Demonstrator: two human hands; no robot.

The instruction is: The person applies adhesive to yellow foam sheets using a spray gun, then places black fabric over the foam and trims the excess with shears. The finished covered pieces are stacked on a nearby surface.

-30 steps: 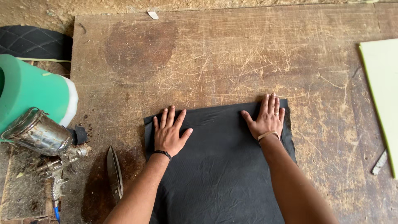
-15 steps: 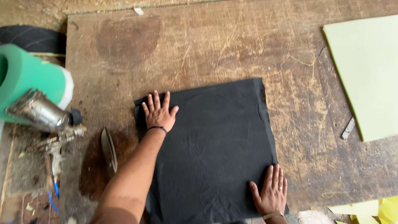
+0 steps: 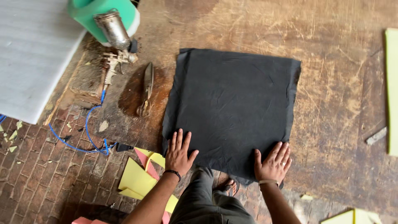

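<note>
Flat, both hands, left hand (image 3: 179, 152) & right hand (image 3: 273, 162), spread on creased black cloth (image 3: 230, 103).

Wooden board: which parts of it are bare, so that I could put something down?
The wooden board is bare between the black cloth and the pale green sheet, and above the cloth. Left is crowded: shears, spray gun, green container. The left hand and right hand press the cloth's near edge.

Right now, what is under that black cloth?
The black cloth lies flat on the worn wooden board. Both hands, left and right, press its near edge. Anything beneath its middle is covered.
</note>
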